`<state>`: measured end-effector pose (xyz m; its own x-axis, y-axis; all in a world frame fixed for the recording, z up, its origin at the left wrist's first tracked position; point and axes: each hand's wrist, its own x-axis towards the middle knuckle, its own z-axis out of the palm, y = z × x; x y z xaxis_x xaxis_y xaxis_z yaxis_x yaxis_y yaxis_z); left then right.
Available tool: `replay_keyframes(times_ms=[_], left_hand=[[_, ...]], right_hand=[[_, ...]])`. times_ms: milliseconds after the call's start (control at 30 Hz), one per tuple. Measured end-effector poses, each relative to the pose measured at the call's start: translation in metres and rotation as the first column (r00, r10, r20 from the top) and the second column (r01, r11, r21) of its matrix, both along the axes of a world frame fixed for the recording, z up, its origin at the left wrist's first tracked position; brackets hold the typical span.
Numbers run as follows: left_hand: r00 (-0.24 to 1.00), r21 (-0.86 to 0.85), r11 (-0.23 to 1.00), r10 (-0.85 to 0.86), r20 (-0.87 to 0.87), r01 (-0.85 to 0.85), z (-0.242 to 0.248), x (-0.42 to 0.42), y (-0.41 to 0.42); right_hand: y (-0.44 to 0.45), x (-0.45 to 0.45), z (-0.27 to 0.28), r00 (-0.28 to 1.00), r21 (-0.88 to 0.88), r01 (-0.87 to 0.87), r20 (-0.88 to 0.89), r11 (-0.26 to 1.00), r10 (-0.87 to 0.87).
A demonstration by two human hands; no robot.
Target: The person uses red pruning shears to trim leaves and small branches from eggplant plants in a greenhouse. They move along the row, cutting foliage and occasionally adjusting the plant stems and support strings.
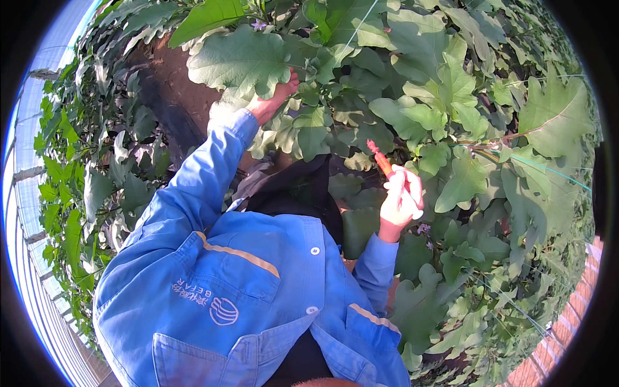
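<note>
My left hand reaches in among eggplant leaves at the upper middle. A broad lobed leaf covers part of it, and its fingertips lie by a leafy stem. Whether those fingers pinch anything is hidden. Lower and to the right, my right hand grips a slim red brush-like tool. The tool's ragged pinkish-red tip points up and left, apart from the leaves as far as I can see. A pale end shows below my fingers. One purple eggplant flower hangs at the top, and another purple bloom is just below my right hand.
Dense eggplant foliage fills the right side, crossed by thin blue-green strings. Another leafy row runs along the left. Bare brown soil and dark sheeting lie between them. A brick surface shows at lower right.
</note>
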<state>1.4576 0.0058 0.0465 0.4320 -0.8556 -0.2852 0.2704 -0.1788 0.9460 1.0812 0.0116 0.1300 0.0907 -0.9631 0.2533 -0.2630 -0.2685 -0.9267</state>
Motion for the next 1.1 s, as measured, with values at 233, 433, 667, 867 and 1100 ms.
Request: replay_keyframes(times_ms=[233, 433, 667, 867, 1100], left_hand=[[0.698, 0.188, 0.812, -0.575, 0.427, 0.553, -0.023, 0.052, -0.066], [0.437, 0.295, 0.648, -0.719, 0.54, 0.702, -0.003, 0.053, -0.057], [0.388, 0.091, 0.576, -0.651, 0.652, 0.813, -0.011, 0.016, -0.023], [0.613, -0.117, 0.702, -0.514, 0.599, 0.703, -0.036, -0.04, 0.009], [0.888, -0.156, 0.88, -0.459, -0.031, 0.449, -0.056, -0.082, 0.006]], right_hand=[[-0.047, 0.123, -0.023, 0.959, 0.173, -0.065, -0.26, 0.983, 0.109], [-0.086, 0.19, -0.075, 0.912, 0.273, -0.197, -0.301, 0.942, 0.278], [-0.074, 0.14, -0.128, 0.727, 0.634, -0.244, 0.621, 0.734, -0.294], [-0.081, 0.094, -0.078, 0.923, 0.52, -0.322, 0.36, 0.791, 0.139], [-0.069, 0.052, -0.034, 0.941, 0.722, -0.338, 0.261, 0.604, 0.214]])
